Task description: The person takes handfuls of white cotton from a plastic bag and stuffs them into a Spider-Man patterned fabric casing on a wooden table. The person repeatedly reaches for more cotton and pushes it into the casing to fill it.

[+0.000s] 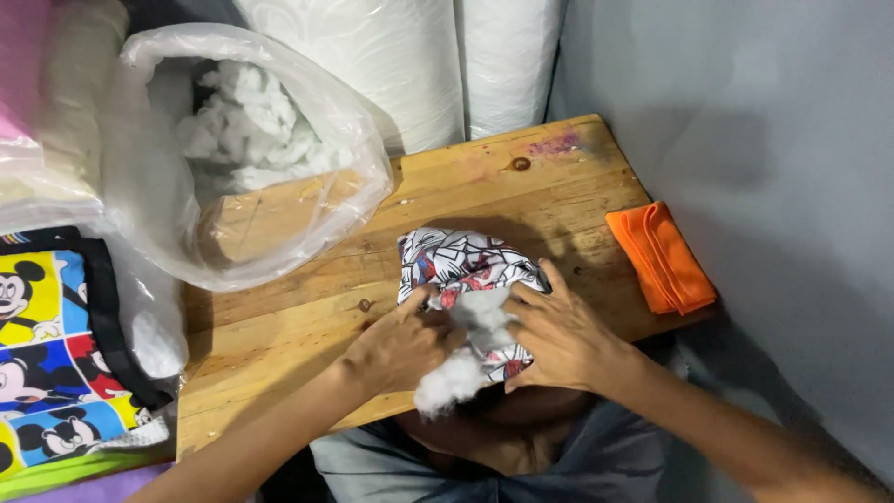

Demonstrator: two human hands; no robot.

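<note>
low in the middle of the frame a printed fabric cover (466, 265) in white, red and black rests at the near edge of the wooden table (279, 326), with white stuffing (456, 377) bulging from its open end between the two hands; the left hand (396, 349) is curled, fingers pinching the cover's left edge and touching the fluff, while the right hand (559, 340) lies spread and half closed over the cover's right side, gripping it; upper left, a clear plastic bag (307, 140) of the same white filling lies open on the table; a folded orange cloth (661, 256) sits at the right edge, well apart from the hands
</note>
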